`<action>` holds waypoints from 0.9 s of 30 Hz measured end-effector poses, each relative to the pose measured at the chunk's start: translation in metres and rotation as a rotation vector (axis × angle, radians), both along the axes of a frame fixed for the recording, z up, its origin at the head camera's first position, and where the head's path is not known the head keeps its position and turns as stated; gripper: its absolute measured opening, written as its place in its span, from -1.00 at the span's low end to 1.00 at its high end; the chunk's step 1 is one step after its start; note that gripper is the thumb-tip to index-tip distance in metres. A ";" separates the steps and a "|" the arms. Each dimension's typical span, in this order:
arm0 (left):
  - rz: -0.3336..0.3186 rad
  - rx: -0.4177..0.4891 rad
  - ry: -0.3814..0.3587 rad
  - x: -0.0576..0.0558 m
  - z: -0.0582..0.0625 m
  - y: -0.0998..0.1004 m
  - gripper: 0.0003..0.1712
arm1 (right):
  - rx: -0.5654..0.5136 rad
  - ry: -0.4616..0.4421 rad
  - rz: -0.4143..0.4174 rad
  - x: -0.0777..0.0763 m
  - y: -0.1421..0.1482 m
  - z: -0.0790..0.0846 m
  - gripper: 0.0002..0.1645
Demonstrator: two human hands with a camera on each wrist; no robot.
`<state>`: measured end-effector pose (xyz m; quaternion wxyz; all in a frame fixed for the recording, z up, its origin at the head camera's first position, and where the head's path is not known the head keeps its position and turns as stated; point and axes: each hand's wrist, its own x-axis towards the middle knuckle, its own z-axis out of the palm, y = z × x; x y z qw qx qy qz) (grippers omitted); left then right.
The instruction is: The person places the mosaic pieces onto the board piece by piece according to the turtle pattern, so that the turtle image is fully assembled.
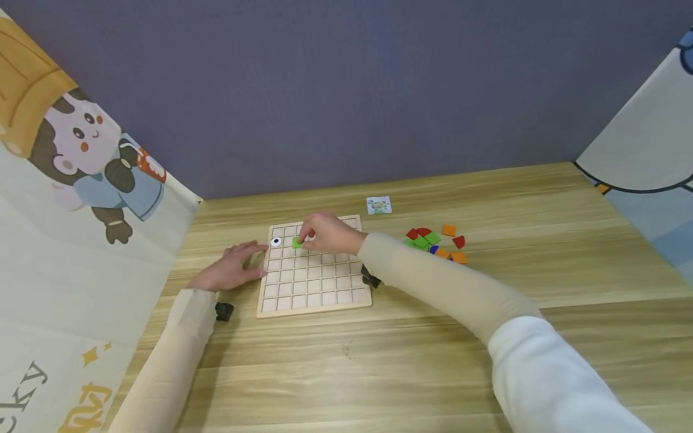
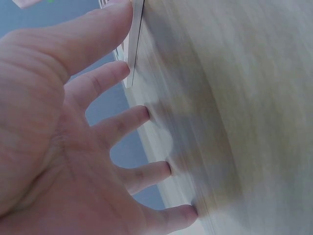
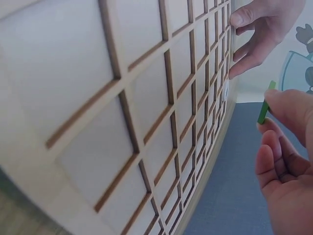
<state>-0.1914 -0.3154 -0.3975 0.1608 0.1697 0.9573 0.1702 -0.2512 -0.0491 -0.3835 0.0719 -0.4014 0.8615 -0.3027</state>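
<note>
A pale wooden grid board (image 1: 314, 282) lies on the table, with a white round eye piece (image 1: 276, 242) in a cell near its far left corner. My right hand (image 1: 325, 233) hovers over the board's far rows and pinches a green tile (image 1: 297, 243) between thumb and fingers; the right wrist view shows that green tile (image 3: 264, 108) held edge-on above the board (image 3: 146, 112). My left hand (image 1: 230, 267) lies flat on the table with spread fingers, its fingertips (image 2: 122, 73) touching the board's left edge.
A heap of green, red, orange and blue tiles (image 1: 435, 242) lies to the right of the board. A small picture card (image 1: 378, 205) sits beyond the board. Printed cloth panels stand at both sides, and a grey wall closes the back.
</note>
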 end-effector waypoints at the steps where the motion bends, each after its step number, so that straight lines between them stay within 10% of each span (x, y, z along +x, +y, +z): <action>1: 0.000 -0.001 -0.002 0.000 0.000 0.000 -0.23 | -0.002 -0.002 0.000 0.000 -0.001 0.000 -0.85; 27: 0.008 0.002 -0.007 -0.001 -0.001 -0.001 -0.24 | 0.000 -0.026 -0.019 0.002 -0.031 -0.003 -0.86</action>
